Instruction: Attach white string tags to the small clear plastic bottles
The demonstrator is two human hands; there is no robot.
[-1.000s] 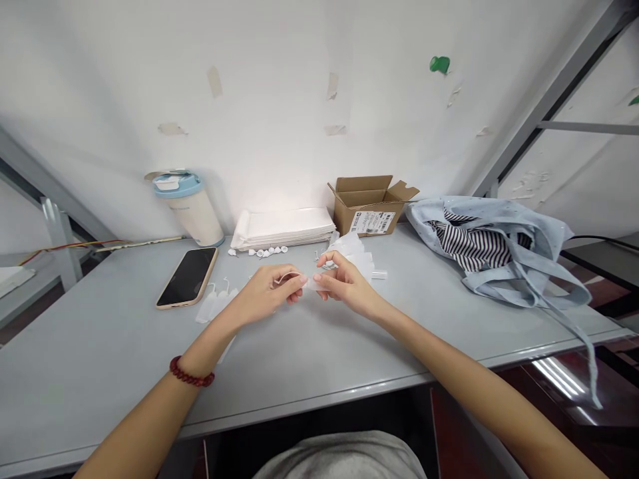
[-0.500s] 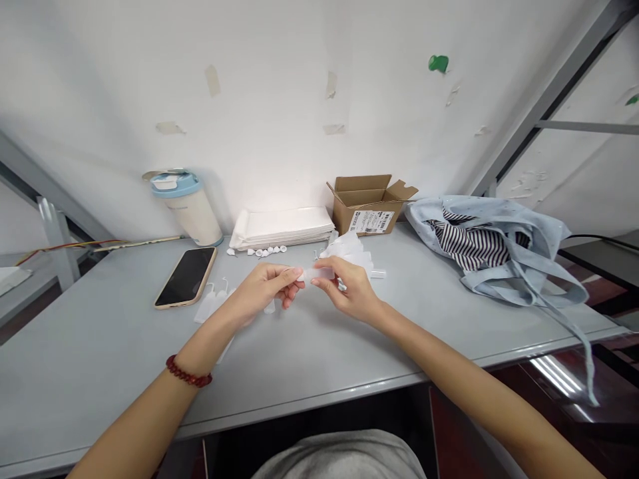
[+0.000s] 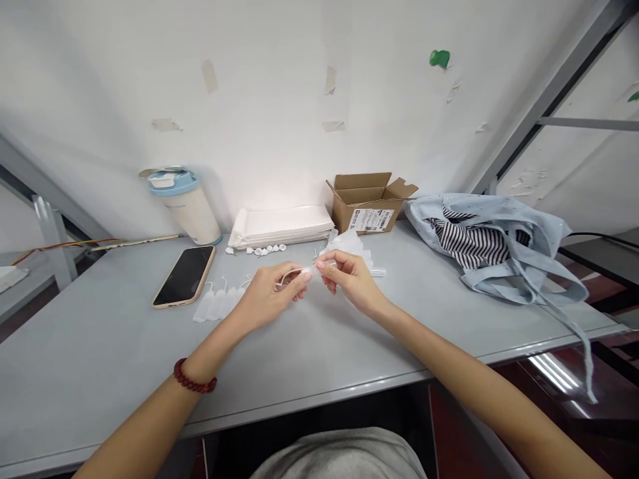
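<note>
Between the thumb and fingers of my left hand (image 3: 272, 293) is a white cap (image 3: 305, 271) with a thin bent spout curving back to the left. My right hand (image 3: 349, 276) pinches close beside it, around a small translucent squeeze bottle that is mostly hidden by the fingers. Several similar bottles (image 3: 217, 303) with bent spouts lie in a row left of my left hand, partly covered by it. Behind my right hand is a pile of translucent bottles (image 3: 347, 245). White caps (image 3: 262, 251) lie in a line farther back.
A phone (image 3: 184, 276) and a blue-lidded tumbler (image 3: 187, 209) stand at the left. Behind the caps rests a stack of white packets (image 3: 284, 226). An open cardboard box (image 3: 369, 206) and a light-blue cloth bag (image 3: 489, 233) are to the right, near the wall.
The bottle between my hands has turned, and a bent spout now shows at my left hand. My fingers have drawn closer together. More of the left row is uncovered.
</note>
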